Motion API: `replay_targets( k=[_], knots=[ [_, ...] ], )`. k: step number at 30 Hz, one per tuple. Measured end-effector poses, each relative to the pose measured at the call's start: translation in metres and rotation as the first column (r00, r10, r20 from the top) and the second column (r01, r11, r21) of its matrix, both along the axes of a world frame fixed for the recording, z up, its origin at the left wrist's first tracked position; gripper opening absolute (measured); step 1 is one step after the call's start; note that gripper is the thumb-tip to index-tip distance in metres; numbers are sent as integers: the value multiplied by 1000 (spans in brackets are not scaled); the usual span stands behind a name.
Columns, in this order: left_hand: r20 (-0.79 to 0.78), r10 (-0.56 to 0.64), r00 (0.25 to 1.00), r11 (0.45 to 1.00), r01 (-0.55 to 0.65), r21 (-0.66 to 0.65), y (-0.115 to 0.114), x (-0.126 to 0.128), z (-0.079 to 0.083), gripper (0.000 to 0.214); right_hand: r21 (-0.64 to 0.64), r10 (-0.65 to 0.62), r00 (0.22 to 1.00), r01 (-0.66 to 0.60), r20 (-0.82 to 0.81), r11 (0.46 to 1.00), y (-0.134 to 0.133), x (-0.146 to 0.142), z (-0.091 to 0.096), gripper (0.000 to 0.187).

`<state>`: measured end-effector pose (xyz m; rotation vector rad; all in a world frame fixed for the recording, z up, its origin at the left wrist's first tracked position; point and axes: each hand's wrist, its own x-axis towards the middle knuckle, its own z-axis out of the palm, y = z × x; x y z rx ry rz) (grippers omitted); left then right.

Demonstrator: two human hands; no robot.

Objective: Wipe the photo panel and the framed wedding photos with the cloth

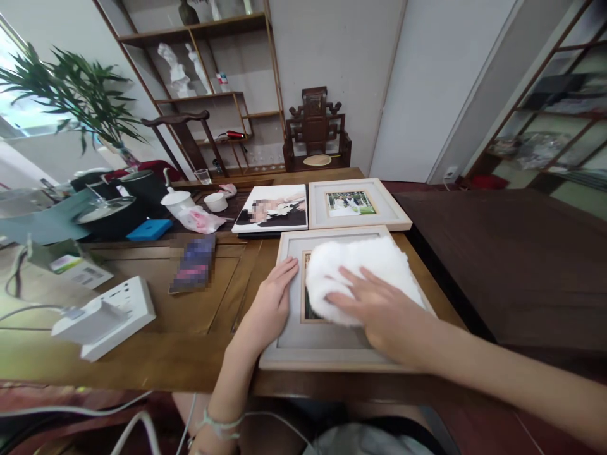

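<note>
A pale picture frame (303, 344) lies flat on the wooden table in front of me. My left hand (270, 303) rests flat on its left edge with the fingers stretched out. My right hand (374, 309) lies open and palm down on a fluffy white cloth (360, 265), pressing it on the frame's glass. The cloth hides most of the picture. Behind this frame lie a frameless photo print (272, 208) and a second pale framed photo (355, 205).
A white power strip (107, 313) with a plug and cable sits at the left. A dark booklet (194, 265), a blue box (149, 229), black pots, white cups and a potted plant (71, 88) stand further left. A dark table (512, 265) adjoins on the right; shelves and carved chairs stand behind.
</note>
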<state>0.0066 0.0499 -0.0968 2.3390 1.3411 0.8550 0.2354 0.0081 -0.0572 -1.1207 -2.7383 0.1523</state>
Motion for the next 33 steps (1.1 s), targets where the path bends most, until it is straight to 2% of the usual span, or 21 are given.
replay_targets(
  k=[5, 7, 9, 12, 16, 21, 24, 26, 28, 30, 33],
  knots=[
    [6, 7, 1000, 1000, -7, -17, -2, 0, 2, 43, 251, -133, 991, 129, 1, 959, 67, 16, -6, 75],
    [6, 15, 1000, 1000, -15, -14, -2, 0, 2, 42, 331, -140, 990, 122, 32, 936, 85, 18, -5, 73],
    [9, 23, 1000, 1000, -23, -10, -1, -1, 1, 42, 338, -109, 990, 73, 88, 938, 92, 17, -5, 74],
    [6, 30, 1000, 1000, -30, 0, 0, 0, -2, 42, 239, -25, 986, -16, 165, 971, 83, 13, -7, 75],
    [-4, 33, 999, 999, -33, 3, 1, 0, -3, 43, 64, 95, 982, -106, 166, 992, 39, 6, -5, 79],
    [-27, 50, 998, 999, -50, -21, 0, 2, 0, 44, -125, 235, 960, -217, 154, 968, -27, -2, 19, 67],
    [-22, 53, 998, 998, -54, -38, 0, 2, 1, 44, -193, 315, 939, -287, 136, 938, -48, -4, 32, 53],
    [-21, 55, 998, 997, -56, -50, 0, 2, 2, 43, -214, 330, 939, -304, 96, 928, -48, -4, 32, 52],
    [-21, 56, 998, 997, -57, -56, 0, 2, 2, 43, -196, 292, 955, -276, 58, 941, -36, -2, 23, 59],
    [-17, 49, 999, 998, -50, -50, 0, 2, 1, 43, -127, 225, 973, -217, 53, 968, -15, 2, 11, 67],
    [0, 35, 999, 999, -35, -24, 0, 1, 0, 43, 49, 95, 993, -99, 76, 994, 29, 10, -1, 74]
  ],
)
